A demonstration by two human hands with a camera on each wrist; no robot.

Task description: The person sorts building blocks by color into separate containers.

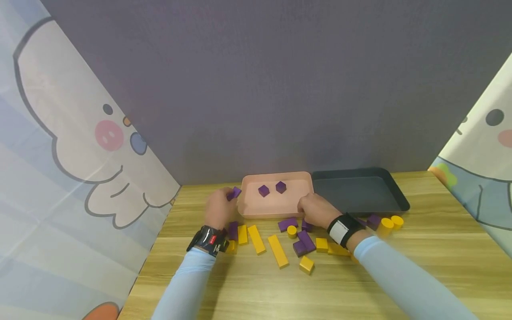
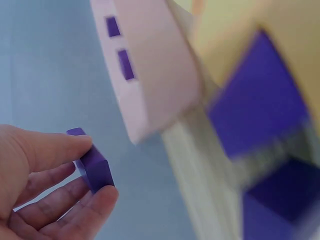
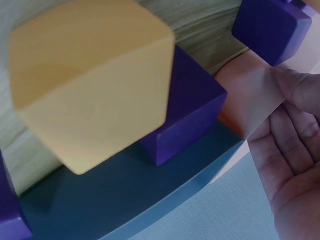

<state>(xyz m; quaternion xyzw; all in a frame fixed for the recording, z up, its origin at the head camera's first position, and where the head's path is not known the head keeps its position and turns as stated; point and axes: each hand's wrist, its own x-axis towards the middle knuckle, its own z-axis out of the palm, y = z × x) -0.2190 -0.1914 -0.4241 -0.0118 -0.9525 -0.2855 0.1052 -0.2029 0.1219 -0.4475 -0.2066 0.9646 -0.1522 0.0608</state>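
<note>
My left hand (image 1: pixel 218 209) pinches a small purple block (image 2: pixel 95 165) between thumb and fingertips, just off the left end of the pink tray (image 1: pixel 276 212). Two purple blocks lie inside that tray, one of them a cube (image 1: pixel 281 187). At the tray's front right corner is my right hand (image 1: pixel 318 211). In the right wrist view its thumb lies against the outside of the pink wall (image 3: pixel 250 95), with the other fingers curled over the rim. Close in front of this hand sits a purple block (image 1: pixel 288 224).
A dark grey tray (image 1: pixel 356 195) stands right beside the pink one. Yellow and purple blocks lie scattered before both trays, among them a long yellow bar (image 1: pixel 278 251), a yellow cube (image 1: pixel 306 265) and yellow cylinders (image 1: pixel 386 226). A grey wall (image 1: pixel 256 89) rises behind.
</note>
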